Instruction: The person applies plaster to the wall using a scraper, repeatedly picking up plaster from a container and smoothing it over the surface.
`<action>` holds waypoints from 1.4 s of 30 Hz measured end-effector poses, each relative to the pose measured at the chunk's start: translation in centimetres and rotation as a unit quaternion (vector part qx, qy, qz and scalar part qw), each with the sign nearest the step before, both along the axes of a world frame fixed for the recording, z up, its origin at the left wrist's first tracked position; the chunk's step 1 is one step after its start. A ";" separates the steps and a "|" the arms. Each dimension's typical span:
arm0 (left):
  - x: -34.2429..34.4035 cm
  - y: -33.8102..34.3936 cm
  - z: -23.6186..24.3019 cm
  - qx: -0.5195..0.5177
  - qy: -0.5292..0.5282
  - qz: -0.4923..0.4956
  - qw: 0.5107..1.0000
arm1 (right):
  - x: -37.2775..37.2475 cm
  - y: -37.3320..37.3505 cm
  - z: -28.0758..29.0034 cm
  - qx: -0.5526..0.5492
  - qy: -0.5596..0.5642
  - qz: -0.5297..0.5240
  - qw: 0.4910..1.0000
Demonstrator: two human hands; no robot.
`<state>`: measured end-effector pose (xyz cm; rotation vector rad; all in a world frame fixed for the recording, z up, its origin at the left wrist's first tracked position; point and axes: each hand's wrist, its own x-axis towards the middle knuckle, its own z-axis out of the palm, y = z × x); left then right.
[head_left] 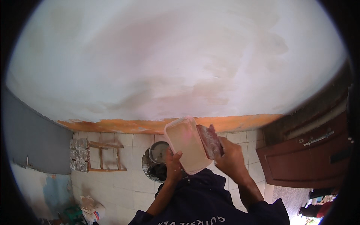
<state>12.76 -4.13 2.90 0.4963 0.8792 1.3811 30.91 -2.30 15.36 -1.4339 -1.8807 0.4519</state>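
My left hand (173,165) grips the near left side of a rectangular, translucent plastic tub (188,146), its thumb over the rim. Pale, creamy liquid shows inside the tilted tub. In my right hand (229,155) is a wide, flat, reddish-brown tool (210,141) smeared with white, which looks like a paintbrush. It lies against the tub's right edge; the fingers partly hide its handle. Ahead rises a wall (180,56) with white, uneven strokes, and a bare orange strip (138,125) runs along its foot.
Left of my left hand, a dark round basin (147,173) holds a grey bucket (159,152) on white floor tiles (120,183). A paint-spattered wooden stool (107,155) lies farther left. A brown door (303,153) stands at the right, and clutter (88,208) fills the lower left.
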 end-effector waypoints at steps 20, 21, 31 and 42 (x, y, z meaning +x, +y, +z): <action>0.5 -1.3 -0.3 0.015 0.031 -0.019 0.999 | -4.4 -0.7 -2.2 -0.135 0.070 -0.010 0.988; 0.4 -1.4 -0.3 0.011 0.008 -0.009 1.000 | -4.2 -0.6 -2.2 -0.135 0.133 -0.018 0.982; -0.6 -0.7 -0.8 -0.020 -0.130 -0.022 0.991 | -1.7 -1.4 -2.0 -0.171 0.371 -0.109 0.906; -1.6 -0.3 -1.0 -0.061 -0.107 -0.126 0.984 | 2.7 0.9 -2.6 -0.245 0.240 -0.030 0.939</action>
